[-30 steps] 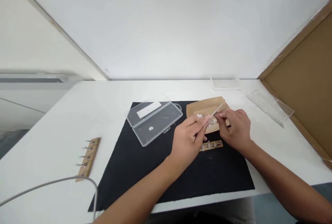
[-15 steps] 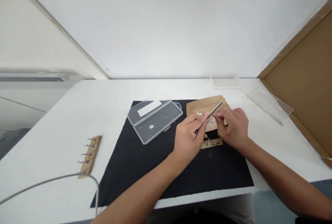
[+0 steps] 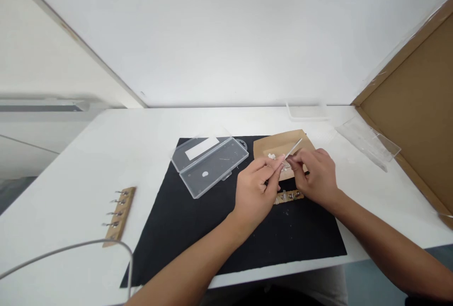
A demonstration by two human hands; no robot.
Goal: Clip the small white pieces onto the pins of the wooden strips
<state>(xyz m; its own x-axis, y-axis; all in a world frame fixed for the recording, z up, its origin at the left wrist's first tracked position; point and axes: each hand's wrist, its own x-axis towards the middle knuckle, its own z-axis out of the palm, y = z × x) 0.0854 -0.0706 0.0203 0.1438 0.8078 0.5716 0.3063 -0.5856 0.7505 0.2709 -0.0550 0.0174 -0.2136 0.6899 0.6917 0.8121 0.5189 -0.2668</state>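
Note:
My left hand (image 3: 255, 191) and my right hand (image 3: 316, 176) meet over a black mat (image 3: 198, 230), fingertips almost touching. The right hand pinches a thin metal tool (image 3: 293, 148) that slants up to the right. The left hand's fingers are pinched together at the tool's lower tip, on something too small to make out. Under the fingertips lies a brown paper sheet (image 3: 279, 143) with small white bits on it. A short wooden strip with metal pins (image 3: 288, 196) rests on the mat just below the hands.
An open clear plastic case (image 3: 208, 163) lies on the mat to the left. A second wooden strip with pins (image 3: 118, 216) and a grey cable (image 3: 71, 249) sit at the table's left front. A clear tray (image 3: 368, 143) and a cardboard panel (image 3: 417, 103) stand at the right.
Both hands stayed over the brown paper, shifting only slightly. The tool's tilt changed a little between frames.

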